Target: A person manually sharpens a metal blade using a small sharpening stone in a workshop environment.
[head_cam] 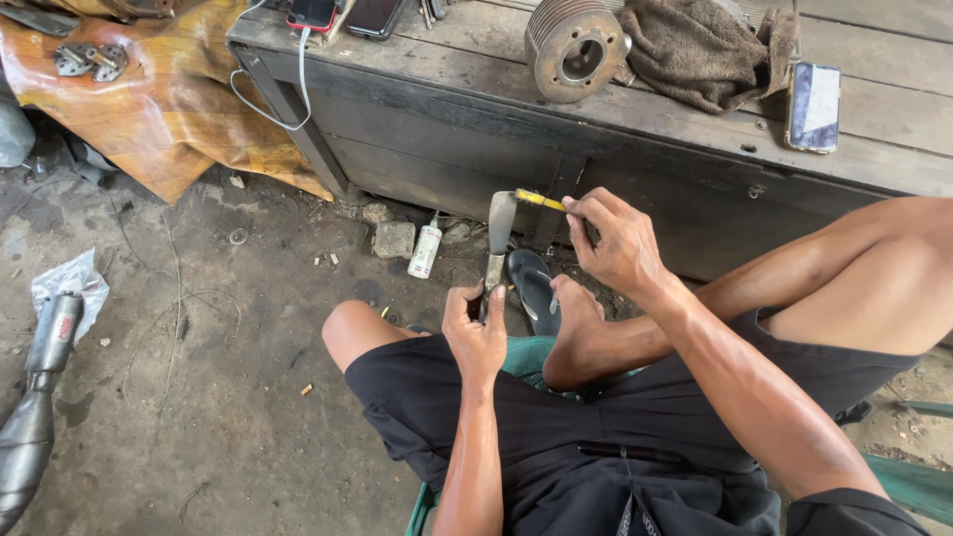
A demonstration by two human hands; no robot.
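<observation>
**Seated worker steadies a metal blade beside a dark wooden bench**

On the stained concrete floor (199, 417) at far left, a grey metal exhaust pipe (35, 397) lies next to a crumpled plastic bag (68, 283). Above it, an orange-brown tarp (169, 109) carries small metal brackets (89, 60). A white cable (288, 99) hangs from the corner of the worn, dark wooden bench (476, 139), where a red phone (313, 13) and a black phone (372, 15) lie at the edge.

At the foot of the bench sit a stone (394, 239) and a small white bottle (425, 248). The person, in black shorts on a green seat (526, 355), closes the left hand (475, 333) around the lower end of a flat metal blade (500, 223), holding it upright above the knee. The right hand (617, 238) pinches a thin yellow tool (541, 200) between fingertips, its tip touching the top of the blade. A black sandal (531, 288) lies just beside the bare foot (576, 323).

On the bench top rest a finned metal cylinder (578, 47), a brown rag (705, 50) and, at right, a phone with a pale screen (814, 105).
</observation>
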